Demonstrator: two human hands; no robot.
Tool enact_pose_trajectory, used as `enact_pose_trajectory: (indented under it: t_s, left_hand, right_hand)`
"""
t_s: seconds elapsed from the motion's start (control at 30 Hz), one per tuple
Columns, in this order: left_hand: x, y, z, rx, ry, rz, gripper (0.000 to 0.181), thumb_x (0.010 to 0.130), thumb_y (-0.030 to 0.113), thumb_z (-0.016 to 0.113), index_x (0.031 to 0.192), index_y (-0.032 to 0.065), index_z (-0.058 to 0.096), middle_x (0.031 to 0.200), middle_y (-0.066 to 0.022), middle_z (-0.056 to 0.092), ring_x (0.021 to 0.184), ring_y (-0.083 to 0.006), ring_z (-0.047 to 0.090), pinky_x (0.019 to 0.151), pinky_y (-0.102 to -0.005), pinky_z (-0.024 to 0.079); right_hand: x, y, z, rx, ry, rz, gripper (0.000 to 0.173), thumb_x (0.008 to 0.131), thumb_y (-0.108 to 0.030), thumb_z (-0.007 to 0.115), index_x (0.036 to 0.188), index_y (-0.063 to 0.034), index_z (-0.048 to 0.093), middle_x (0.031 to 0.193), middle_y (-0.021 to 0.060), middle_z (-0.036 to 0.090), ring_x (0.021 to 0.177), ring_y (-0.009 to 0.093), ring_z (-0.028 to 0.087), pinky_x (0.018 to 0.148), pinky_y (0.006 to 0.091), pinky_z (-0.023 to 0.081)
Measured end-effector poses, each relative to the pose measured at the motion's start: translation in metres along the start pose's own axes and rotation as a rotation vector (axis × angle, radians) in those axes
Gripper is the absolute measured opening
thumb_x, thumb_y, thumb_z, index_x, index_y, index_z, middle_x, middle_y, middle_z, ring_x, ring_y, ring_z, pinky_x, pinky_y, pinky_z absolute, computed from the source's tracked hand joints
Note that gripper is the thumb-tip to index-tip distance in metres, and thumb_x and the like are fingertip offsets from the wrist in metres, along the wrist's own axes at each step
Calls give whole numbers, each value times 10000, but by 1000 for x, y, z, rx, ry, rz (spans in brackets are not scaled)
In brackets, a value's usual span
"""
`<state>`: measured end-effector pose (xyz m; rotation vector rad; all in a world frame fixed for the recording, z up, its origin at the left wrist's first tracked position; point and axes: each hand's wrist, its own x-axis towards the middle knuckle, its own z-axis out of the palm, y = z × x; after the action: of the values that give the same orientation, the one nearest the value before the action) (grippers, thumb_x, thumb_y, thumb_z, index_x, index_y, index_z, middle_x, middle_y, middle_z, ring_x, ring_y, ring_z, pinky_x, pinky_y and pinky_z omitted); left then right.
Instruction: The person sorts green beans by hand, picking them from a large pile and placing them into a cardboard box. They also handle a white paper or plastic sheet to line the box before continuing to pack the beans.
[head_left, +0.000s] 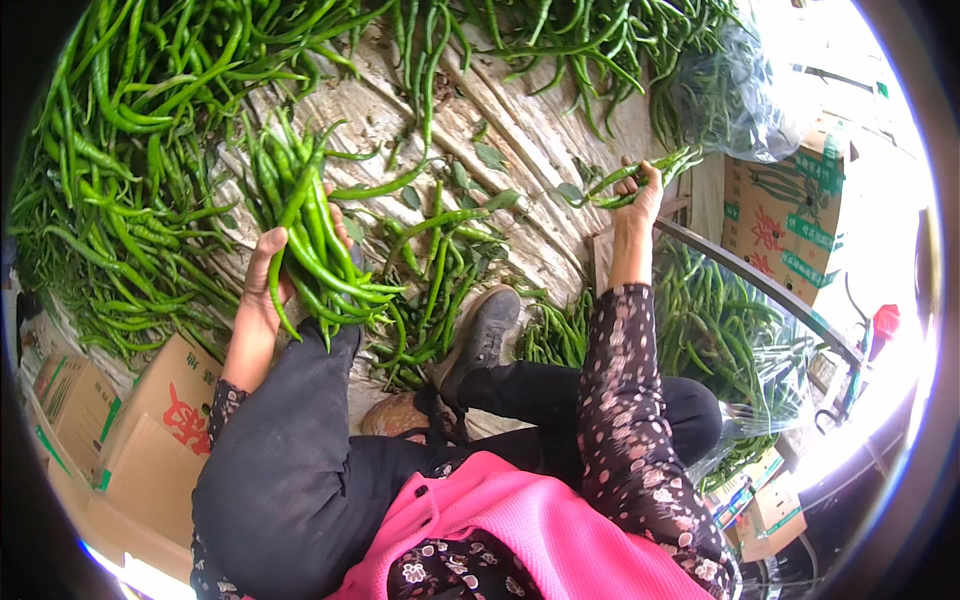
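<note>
My left hand (270, 262) is closed round a thick bunch of long green chili peppers (311, 232), above my bent knee. My right hand (637, 191), reaching out to the right, grips a few thinner green peppers (679, 161). Between the hands, a pale wrinkled sheet (517, 150) covers the ground, with green leaves (491, 156) scattered on it. A loose pile of peppers (427, 300) lies beside my shoe (491, 326). Another small heap of peppers (555, 334) is below my right hand, partly hidden by my sleeve.
Large heaps of green peppers (112, 187) spread at the left and top. Cardboard boxes (154, 450) stand at lower left; another carton (780, 217) is at right. Clear plastic bags (750, 97) hold peppers. A dark metal bar (765, 281) crosses the right side.
</note>
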<state>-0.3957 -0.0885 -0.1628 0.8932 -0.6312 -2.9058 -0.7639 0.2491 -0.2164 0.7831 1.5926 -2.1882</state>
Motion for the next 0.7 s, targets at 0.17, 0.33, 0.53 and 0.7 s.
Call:
enact_pose_trajectory:
  t_s: [0.17, 0.33, 0.53, 0.7]
  left_hand:
    - [6, 6, 5, 61, 12, 25, 923, 667, 461, 749, 1361, 3, 347, 1082, -116, 554, 953, -236, 608, 903, -417, 512]
    - [-3, 11, 4, 20, -11, 56, 948, 666, 452, 759, 1382, -5, 339, 1100, -133, 564, 966, -265, 619, 908, -417, 508]
    - [-13, 13, 0, -32, 32, 89, 948, 661, 447, 757, 1372, -18, 335, 1081, -133, 552, 945, -245, 613, 889, -427, 517]
    - [-12, 19, 0, -23, 22, 97, 957, 665, 465, 740, 1375, -30, 332, 1081, -130, 553, 938, -244, 613, 887, -425, 516]
  right_hand:
    - [-79, 72, 94, -548, -177, -296, 230, 776, -207, 701, 902, -25, 637, 783, 47, 653, 584, 94, 555, 519, 247, 441]
    - [-99, 132, 179, -1417, -519, -993, 254, 673, -108, 717, 889, -45, 601, 812, 130, 637, 771, 322, 618, 695, 394, 495]
    - [-57, 139, 206, -1762, -1022, -1296, 305, 820, -31, 492, 1068, -130, 641, 883, 154, 622, 875, 315, 611, 771, 404, 492]
    - [-55, 123, 187, -1716, -1315, -1406, 325, 804, -38, 553, 1097, -147, 642, 947, 104, 582, 900, 282, 593, 721, 397, 518]
